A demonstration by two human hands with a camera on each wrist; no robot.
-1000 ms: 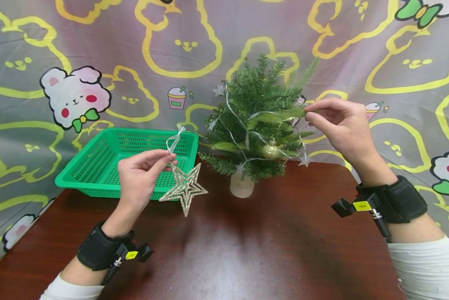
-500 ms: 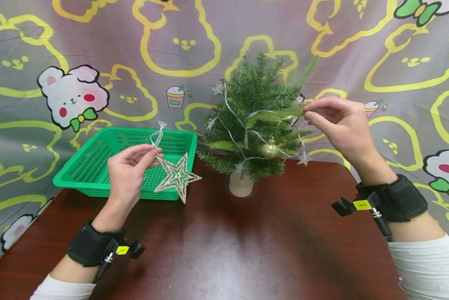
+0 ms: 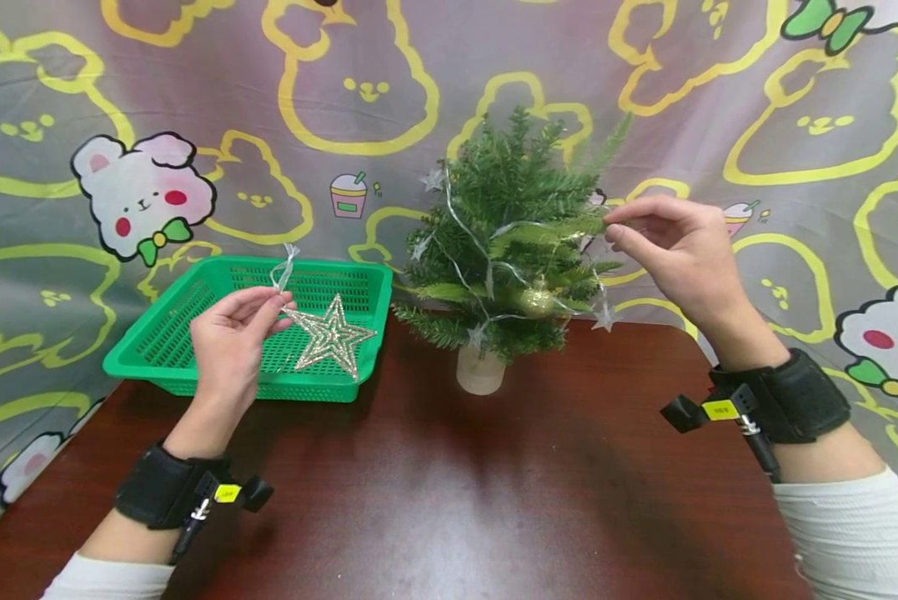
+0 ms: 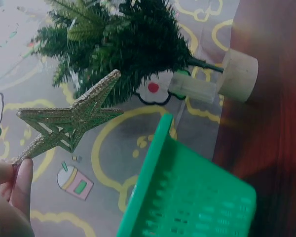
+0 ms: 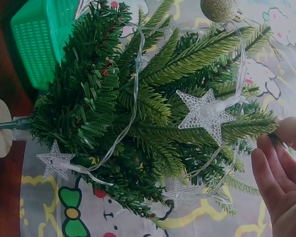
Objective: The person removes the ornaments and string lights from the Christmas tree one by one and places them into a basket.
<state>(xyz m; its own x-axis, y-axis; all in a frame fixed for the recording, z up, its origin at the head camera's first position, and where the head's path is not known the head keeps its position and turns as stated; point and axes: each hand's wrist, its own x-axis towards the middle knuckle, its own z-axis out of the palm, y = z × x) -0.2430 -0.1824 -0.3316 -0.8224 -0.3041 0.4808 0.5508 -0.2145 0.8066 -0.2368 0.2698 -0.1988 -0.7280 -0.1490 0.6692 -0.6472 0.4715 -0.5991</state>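
Between thumb and fingers, my left hand (image 3: pixel 227 342) pinches a glittery gold star ornament (image 3: pixel 333 336) by one point, near its clear ribbon loop (image 3: pixel 283 268). The star hangs above the green basket (image 3: pixel 336 390), tilted to the right. My right hand (image 3: pixel 681 254) pinches the tip of a branch on the right side of a small artificial Christmas tree (image 3: pixel 519 183). In the right wrist view the fingers meet at the branch end (image 5: pixel 266 121). A gold glitter ball (image 3: pixel 536 302) and a string of clear star lights (image 5: pixel 205 109) hang on the tree.
The tree's pale round base (image 3: pixel 481 372) stands on the dark wooden table (image 3: pixel 449 500), right of the basket. Behind everything hangs a printed cloth backdrop (image 3: pixel 358 83) with cartoon figures.
My left hand has carried the star ornament leftward and slightly up, from in front of the basket's right side to over it. The right hand stays at the branch tip.
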